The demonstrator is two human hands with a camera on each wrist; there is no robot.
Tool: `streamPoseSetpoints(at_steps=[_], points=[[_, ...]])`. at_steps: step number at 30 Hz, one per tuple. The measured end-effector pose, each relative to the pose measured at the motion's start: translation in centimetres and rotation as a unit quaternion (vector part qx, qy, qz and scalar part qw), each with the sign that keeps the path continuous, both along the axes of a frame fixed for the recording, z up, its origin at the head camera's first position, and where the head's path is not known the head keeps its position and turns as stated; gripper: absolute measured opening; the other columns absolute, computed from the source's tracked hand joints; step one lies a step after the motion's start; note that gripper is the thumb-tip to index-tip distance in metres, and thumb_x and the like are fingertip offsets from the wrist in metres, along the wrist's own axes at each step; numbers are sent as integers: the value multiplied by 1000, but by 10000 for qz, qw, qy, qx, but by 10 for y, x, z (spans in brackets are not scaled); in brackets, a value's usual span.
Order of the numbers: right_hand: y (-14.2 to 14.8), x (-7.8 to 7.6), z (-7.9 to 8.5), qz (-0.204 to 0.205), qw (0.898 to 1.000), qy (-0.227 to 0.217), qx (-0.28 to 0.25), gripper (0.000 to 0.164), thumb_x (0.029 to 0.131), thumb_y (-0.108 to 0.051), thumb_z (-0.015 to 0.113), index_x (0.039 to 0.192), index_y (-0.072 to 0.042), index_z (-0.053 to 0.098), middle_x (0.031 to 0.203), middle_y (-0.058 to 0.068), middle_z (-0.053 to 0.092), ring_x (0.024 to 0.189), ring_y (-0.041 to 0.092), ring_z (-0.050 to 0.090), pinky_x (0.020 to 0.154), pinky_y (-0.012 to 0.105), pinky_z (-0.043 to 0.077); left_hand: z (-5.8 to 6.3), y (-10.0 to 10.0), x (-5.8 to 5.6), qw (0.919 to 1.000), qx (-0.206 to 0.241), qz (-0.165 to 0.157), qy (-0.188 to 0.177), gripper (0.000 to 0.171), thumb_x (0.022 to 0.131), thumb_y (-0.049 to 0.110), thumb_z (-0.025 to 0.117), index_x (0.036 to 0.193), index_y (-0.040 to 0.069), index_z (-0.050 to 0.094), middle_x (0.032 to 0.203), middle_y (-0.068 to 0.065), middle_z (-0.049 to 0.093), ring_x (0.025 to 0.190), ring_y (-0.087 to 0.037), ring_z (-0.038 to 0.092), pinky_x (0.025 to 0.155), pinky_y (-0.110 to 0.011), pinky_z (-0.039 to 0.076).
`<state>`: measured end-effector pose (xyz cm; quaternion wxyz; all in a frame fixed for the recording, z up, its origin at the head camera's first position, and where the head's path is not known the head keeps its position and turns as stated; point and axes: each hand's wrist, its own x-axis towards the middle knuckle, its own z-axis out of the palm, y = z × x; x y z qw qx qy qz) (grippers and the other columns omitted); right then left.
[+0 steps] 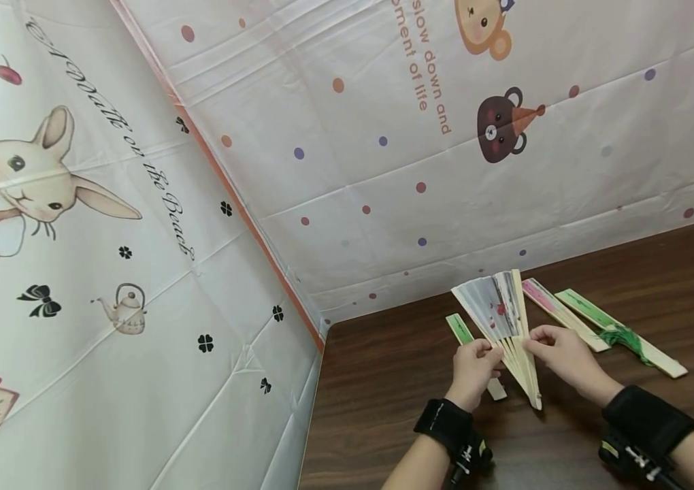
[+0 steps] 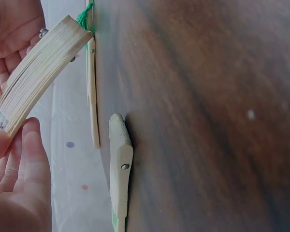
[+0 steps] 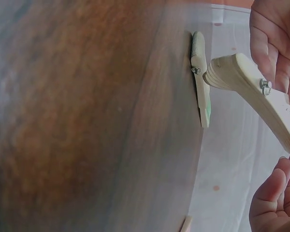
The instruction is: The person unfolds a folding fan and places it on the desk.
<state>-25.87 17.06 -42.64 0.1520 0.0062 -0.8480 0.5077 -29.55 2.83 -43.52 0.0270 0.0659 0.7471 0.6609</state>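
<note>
A folding fan (image 1: 494, 306) with pale ribs and a grey printed leaf is partly spread between my two hands, its pivot end pointing down toward me. My left hand (image 1: 472, 367) pinches its left edge between thumb and fingers. On the right edge, my right hand (image 1: 564, 357) pinches the outer rib. The stacked ribs (image 2: 43, 72) and a metal rivet (image 3: 265, 86) show close up in the wrist views, held above the table. Under my left hand lies a closed fan with a green end (image 1: 460, 329), partly covered by that hand.
On the dark wooden table (image 1: 371, 408), right of my hands, lie a closed pink-ended fan (image 1: 558, 309) and a closed green one (image 1: 592, 313) with a green tassel (image 1: 625, 338). Printed curtains (image 1: 335, 258) border the table at the back and left.
</note>
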Motion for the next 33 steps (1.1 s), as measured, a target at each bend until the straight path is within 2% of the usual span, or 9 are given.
streamPoseSetpoints(at_steps=[4, 9, 12, 17, 24, 29, 33], points=[[1, 0, -1, 86, 9995, -178, -235, 24, 87, -17, 52, 88, 6, 55, 72, 5, 54, 59, 5, 47, 51, 24, 43, 0, -2, 0, 10000, 23, 49, -8, 9, 79, 6, 63, 74, 0, 59, 68, -8, 64, 66, -30, 63, 52, -26, 51], [2, 1, -1, 103, 9978, -396, -518, 24, 87, -18, 52, 87, 6, 54, 67, 4, 53, 57, 7, 47, 51, 26, 44, -2, -4, -1, 9995, 292, 47, -79, 8, 79, 4, 62, 75, -1, 57, 65, -3, 59, 55, -14, 56, 51, -23, 50], [2, 0, -1, 116, 9969, -453, -637, 23, 88, -17, 52, 87, 6, 53, 66, 3, 52, 56, 7, 47, 50, 25, 44, -3, -5, -2, 9989, 445, 7, -137, 8, 79, 2, 61, 75, -2, 57, 63, 0, 56, 52, -10, 53, 50, -20, 49], [4, 0, -2, 130, 9956, -479, -797, 22, 87, -17, 52, 86, 6, 53, 65, 1, 51, 55, 6, 47, 50, 24, 43, -4, -7, -2, 9978, 574, 2, -340, 8, 80, 2, 61, 74, -1, 57, 62, 1, 55, 52, -10, 52, 51, -20, 48], [6, 2, -4, 182, 9944, -572, -866, 23, 88, -18, 52, 87, 6, 53, 66, 1, 52, 56, 5, 47, 50, 23, 43, -5, -10, -2, 9972, 506, -74, -555, 8, 81, 5, 60, 76, 1, 55, 64, -1, 56, 56, -13, 55, 54, -23, 50], [7, 3, -3, 180, 9936, -657, -900, 25, 88, -18, 51, 89, 7, 53, 68, 1, 53, 58, 4, 48, 52, 23, 44, -7, -12, -4, 9963, 533, 38, -676, 9, 81, 7, 61, 76, 3, 55, 64, -2, 56, 61, -17, 59, 56, -25, 51], [8, 3, -4, 200, 9932, -655, -941, 26, 89, -18, 50, 90, 7, 53, 69, 2, 54, 59, 5, 49, 52, 23, 45, -7, -13, -5, 9954, 603, 93, -740, 11, 81, 7, 61, 74, 4, 54, 62, -2, 55, 59, -16, 58, 56, -25, 51]])
